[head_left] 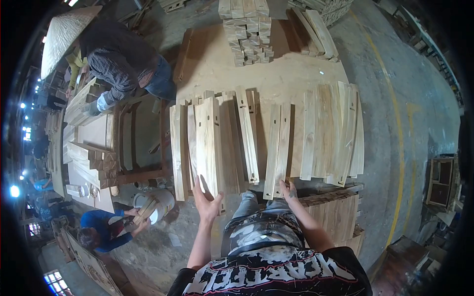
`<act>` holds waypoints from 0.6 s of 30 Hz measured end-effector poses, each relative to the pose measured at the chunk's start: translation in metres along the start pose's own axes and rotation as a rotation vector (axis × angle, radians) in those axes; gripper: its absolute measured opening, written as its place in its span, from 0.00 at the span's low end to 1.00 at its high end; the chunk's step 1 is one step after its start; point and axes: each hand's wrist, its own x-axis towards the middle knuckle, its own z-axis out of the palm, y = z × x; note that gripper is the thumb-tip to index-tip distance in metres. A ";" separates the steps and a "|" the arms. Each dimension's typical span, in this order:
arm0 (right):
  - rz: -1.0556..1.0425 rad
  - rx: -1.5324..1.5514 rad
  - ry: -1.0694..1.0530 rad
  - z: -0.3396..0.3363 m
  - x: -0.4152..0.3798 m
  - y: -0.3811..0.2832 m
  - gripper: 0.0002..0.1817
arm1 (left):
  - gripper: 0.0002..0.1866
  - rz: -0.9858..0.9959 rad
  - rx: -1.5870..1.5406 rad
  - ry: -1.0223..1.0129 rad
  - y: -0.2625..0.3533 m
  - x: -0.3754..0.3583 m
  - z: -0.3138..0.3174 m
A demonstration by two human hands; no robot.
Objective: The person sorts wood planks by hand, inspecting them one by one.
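My left hand [207, 203] grips the near end of a pale wooden board [207, 143], thumb on one side and fingers on the other. That board has small slots near its far end and lies on a row of similar boards. My right hand [288, 190] holds the near end of a narrow wooden slat [283, 148], its fingers partly hidden. Right beside this slat lies a second slat [271, 150]. Between my hands, a slotted wooden piece [248, 135] rests at a slight slant.
More boards [328, 130] lie along the right side of the plywood-topped table [207, 64]. A stack of wood blocks [247, 32] stands at its far edge. Stacked wood [333, 217] sits by my right leg. Two people work at left, near a white bucket [160, 204].
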 end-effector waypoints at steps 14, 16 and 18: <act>0.058 -0.106 -0.047 -0.024 0.016 0.007 0.41 | 0.54 -0.069 -0.007 0.142 -0.044 -0.018 -0.026; 0.069 -0.070 -0.054 -0.028 0.015 0.007 0.42 | 0.55 -0.052 0.163 0.117 -0.047 -0.019 -0.034; 0.079 -0.066 -0.049 -0.034 0.015 0.007 0.43 | 0.55 -0.020 0.301 0.106 -0.053 -0.021 -0.039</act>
